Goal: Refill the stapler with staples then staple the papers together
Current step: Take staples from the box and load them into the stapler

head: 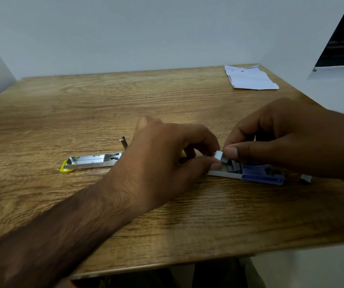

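A stapler [90, 162] with yellow-green trim lies opened flat on the wooden table [84, 104], its empty metal channel facing up; its right part is hidden behind my left hand [162, 161]. To the right lies an open blue and white staple box [256, 175] with staple strips in it. My left hand rests on the box's left end and touches a small strip of staples [220, 156]. My right hand [287, 142] pinches that strip between thumb and fingers, just above the box. Folded white papers [250, 79] lie at the far right corner.
A loose strip of staples [305, 179] lies on the table right of the box, under my right wrist. Pale walls close the table in at the back and left. The table's front edge runs near my left forearm.
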Demonstrator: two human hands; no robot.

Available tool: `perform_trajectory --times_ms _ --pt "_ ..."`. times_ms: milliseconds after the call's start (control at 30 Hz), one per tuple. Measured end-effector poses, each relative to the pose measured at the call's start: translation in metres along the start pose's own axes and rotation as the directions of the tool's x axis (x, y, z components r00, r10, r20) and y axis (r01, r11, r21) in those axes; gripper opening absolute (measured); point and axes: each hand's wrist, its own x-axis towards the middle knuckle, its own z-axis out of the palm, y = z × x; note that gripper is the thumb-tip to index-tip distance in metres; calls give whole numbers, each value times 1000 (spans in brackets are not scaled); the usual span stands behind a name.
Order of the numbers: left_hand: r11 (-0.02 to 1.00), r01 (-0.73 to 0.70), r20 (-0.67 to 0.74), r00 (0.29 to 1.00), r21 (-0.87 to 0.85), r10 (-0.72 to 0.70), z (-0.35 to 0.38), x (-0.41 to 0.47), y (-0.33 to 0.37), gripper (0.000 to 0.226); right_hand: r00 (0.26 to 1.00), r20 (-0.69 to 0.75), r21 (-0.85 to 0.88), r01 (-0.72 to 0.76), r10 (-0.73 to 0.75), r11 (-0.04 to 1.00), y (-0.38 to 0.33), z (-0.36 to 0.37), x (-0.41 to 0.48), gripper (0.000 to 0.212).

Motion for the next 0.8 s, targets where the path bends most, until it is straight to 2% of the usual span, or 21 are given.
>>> perform_trajectory --times_ms 100,200,267,400,600,800 --pt "1000 6 -6 1000 -29 -7 0 0 -2 12 1000 24 70 -17 15 997 -1 0 1 17" --pt "995 27 -15 999 -100 -29 1 0 -3 12 1000 30 148 -7 3 989 2 -2 2 34" --pt "993 32 -13 999 -116 -33 1 1 -4 11 1000 29 147 -7 3 989 4 -2 2 37" --pt "992 37 -11 999 -117 -38 2 1 -4 10 997 74 197 -11 -4 980 2 1 -1 34" --pt "989 62 -4 998 -135 -64 3 1 -2 10 999 35 95 15 -18 995 -1 0 -3 9" --pt "987 82 5 997 -138 -82 3 2 -1 13 999 43 147 -1 -5 989 0 1 -4 15"
